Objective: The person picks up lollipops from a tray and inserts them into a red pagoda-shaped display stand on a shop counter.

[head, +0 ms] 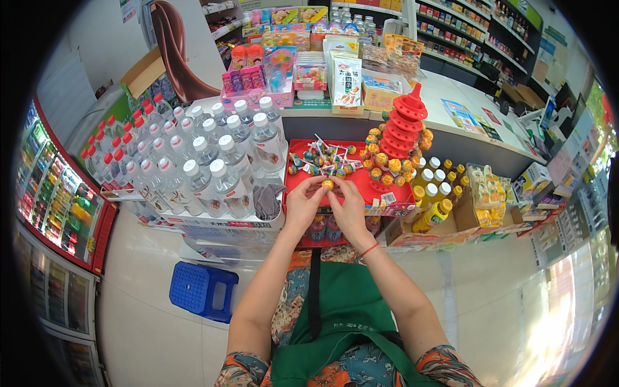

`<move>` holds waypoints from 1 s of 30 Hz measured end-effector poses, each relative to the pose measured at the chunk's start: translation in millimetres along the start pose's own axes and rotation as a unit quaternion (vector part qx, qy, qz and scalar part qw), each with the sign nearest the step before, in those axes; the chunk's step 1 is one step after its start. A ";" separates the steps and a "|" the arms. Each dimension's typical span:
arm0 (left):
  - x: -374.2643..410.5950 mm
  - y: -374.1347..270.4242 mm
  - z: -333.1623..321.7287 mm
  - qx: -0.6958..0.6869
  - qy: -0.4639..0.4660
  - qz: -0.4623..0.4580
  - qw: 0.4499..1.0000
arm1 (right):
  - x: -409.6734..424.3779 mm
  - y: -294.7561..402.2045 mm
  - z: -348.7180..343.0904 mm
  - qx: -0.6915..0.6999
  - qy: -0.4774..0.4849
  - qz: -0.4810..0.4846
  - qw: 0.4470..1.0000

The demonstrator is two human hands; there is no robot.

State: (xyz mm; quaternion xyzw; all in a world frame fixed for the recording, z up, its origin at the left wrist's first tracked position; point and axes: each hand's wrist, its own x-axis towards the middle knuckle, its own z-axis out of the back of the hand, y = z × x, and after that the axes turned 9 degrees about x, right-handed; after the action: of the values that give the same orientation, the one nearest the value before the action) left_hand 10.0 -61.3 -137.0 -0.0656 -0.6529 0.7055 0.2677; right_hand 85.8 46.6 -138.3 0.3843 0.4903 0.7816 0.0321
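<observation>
Over the front of a red tray (301,180), my left hand (306,200) and my right hand (349,205) meet. Between their fingertips is a yellow-wrapped lollipop (328,184), which both hands pinch; its stick cannot be made out. Just beyond lies a loose pile of wrapped lollipops (329,162) with white sticks. To the right of my hands stands a tiered red lollipop stand (404,126). Lollipops are set around its lower tiers, while the upper tiers show bare holes.
Large clear water bottles (233,188) crowd the left, beside a grey cloth (267,202). Juice bottles (432,216) and an open cardboard box (459,213) are on the right. Behind runs a counter (437,116) with snacks. A blue plastic stool (203,291) sits on the floor.
</observation>
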 end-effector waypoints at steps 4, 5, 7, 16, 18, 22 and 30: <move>-6.9 -13.8 -8.2 -0.040 0.016 -0.018 0.999 | -3.7 16.4 16.6 0.011 -0.011 0.001 1.000; -8.5 -17.4 -10.4 -0.052 0.022 -0.022 0.998 | -4.3 17.9 20.3 0.011 -0.012 0.002 1.000; -9.8 -21.7 -14.8 -0.059 0.019 -0.028 0.998 | -4.4 18.1 26.6 0.001 -0.013 0.010 1.000; -19.4 -62.2 -35.4 -0.059 0.024 -0.068 0.996 | -2.7 50.9 60.5 0.008 -0.047 0.051 0.998; -24.1 -73.9 -38.4 -0.066 0.034 -0.075 0.994 | -4.1 59.8 69.8 0.008 -0.054 0.052 0.997; -33.4 -93.0 -44.6 -0.098 0.059 -0.095 0.989 | -7.8 76.5 86.7 0.013 -0.056 0.054 0.997; -30.8 -117.5 -66.0 -0.136 0.102 -0.104 0.980 | -4.9 84.1 113.7 0.032 -0.090 0.068 0.993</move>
State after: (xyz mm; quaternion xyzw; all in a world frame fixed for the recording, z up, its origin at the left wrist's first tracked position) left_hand 99.6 -16.6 -41.7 -0.1047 -0.7149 0.5683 0.3937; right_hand 188.6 85.4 -49.1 0.4860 0.4830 0.7283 0.0108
